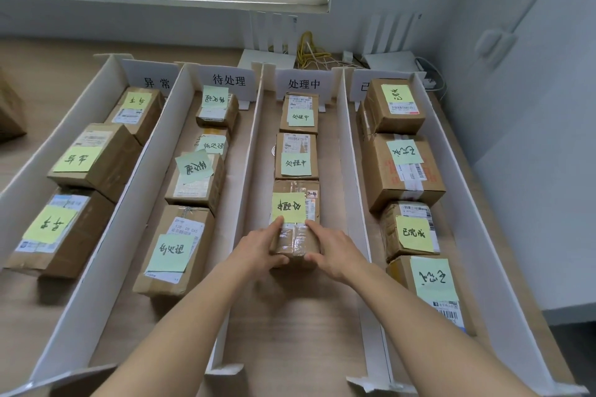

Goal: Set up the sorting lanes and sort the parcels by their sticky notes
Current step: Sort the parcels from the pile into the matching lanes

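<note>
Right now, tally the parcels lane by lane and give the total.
异常 lane: 3
待处理 lane: 4
处理中 lane: 3, the nearest parcel held by left hand and right hand
Rightmost lane: 4
Total: 14

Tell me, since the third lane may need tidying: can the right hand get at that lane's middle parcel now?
Probably not yet. The right hand and left hand both grip the nearest parcel, which lies between them and the middle parcel. Above, nothing covers it.

Two bare forearms, left hand (pixel 258 248), right hand (pixel 335 251), no sleeves
</note>
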Demonstrator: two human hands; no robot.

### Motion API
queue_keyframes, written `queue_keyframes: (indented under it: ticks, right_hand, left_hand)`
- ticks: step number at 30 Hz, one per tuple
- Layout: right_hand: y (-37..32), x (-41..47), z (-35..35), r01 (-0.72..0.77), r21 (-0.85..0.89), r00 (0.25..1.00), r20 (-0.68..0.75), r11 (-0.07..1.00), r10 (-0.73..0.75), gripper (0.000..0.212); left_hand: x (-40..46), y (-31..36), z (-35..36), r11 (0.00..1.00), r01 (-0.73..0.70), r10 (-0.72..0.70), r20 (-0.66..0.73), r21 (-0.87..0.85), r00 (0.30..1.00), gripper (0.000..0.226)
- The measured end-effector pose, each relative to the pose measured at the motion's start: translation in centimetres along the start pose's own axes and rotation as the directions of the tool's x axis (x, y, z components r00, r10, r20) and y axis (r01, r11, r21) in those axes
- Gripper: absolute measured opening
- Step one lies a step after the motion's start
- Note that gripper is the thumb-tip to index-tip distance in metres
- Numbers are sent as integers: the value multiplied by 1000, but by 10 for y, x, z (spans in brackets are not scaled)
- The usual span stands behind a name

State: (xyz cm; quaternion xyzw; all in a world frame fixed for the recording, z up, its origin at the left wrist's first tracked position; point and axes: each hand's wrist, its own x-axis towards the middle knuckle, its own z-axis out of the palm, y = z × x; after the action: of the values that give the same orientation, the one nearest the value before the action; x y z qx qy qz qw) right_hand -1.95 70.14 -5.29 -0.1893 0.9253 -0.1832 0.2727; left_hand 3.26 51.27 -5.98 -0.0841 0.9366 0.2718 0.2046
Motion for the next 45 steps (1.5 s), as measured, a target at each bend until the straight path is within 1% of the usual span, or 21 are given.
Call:
queue_keyframes:
  ticks: [2,4,6,9,10,12,16,19,22,27,33,38,45]
  right_hand:
    - [-3,-11,-4,-7,-25,1000,-12,1000,7,73]
    - [-9,-23,-12,4,-54,1000,-14,999,-5,74]
    - [-19,-34,-28,14,-104,1000,-8,995,-15,75]
    - [-46,-50,-65,39,-155,997,-62,987,-49,71]
    - [-66,-59,-83,58,-168,993,-89,984,-73,70]
    - [-87,-58,-103,69,-187,991,-98,980,-88,67]
    - [-185,-85,-160,187,-262,959,-161,947,-234,64]
    - [-274,-104,-189,284,-308,918,-187,908,-350,62]
    - [-365,-128,-198,378,-377,870,-168,846,-464,62]
    - [-522,-172,-187,507,-450,775,-136,735,-617,64]
    - [-672,-213,-137,566,-504,709,-106,652,-697,63]
    - [-768,-228,-82,598,-522,676,-78,608,-733,62]
    - [-866,-224,-24,621,-542,654,-39,566,-755,62]
  left_hand:
    - [-6,8,-7,997,10,-11,5,70,1000,99]
    - [-17,16,-18,995,-1,2,-14,95,1000,98]
    - [-32,22,-40,994,-13,17,-44,105,999,89]
    - [-62,31,-84,988,-13,30,-109,154,994,75]
    - [-77,33,-107,987,-3,27,-149,161,988,72]
    - [-89,35,-132,986,-2,33,-185,165,982,69]
    - [-162,26,-225,983,32,31,-333,182,942,70]
    - [-227,0,-295,976,120,-24,-455,182,890,73]
    - [-300,-37,-350,967,210,-100,-541,146,835,72]
    - [-426,-127,-426,938,343,-221,-667,55,712,75]
    - [-563,-239,-474,880,475,-343,-739,-35,580,74]
    - [-641,-322,-496,842,536,-385,-763,-60,519,71]
    - [-688,-413,-514,825,550,-443,-752,-130,488,73]
